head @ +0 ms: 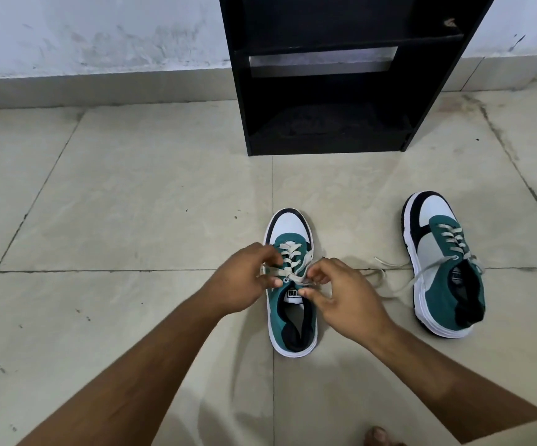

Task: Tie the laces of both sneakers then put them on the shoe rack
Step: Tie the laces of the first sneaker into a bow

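Note:
A teal, white and navy sneaker point(289, 313) stands on the floor tiles in front of me, toe pointing away. My left hand point(241, 281) pinches its beige lace at the left of the top eyelets. My right hand point(341, 294) pinches the lace end at the right, over the tongue. The second sneaker point(441, 265) lies to the right, its laces point(389, 275) loose and trailing across the floor toward the first shoe. The black shoe rack point(328, 75) stands against the wall straight ahead, with its shelves bare.
Beige floor tiles point(132, 204) spread all round, with a white scuffed wall point(100, 37) behind. My toes point(378, 436) show at the bottom edge.

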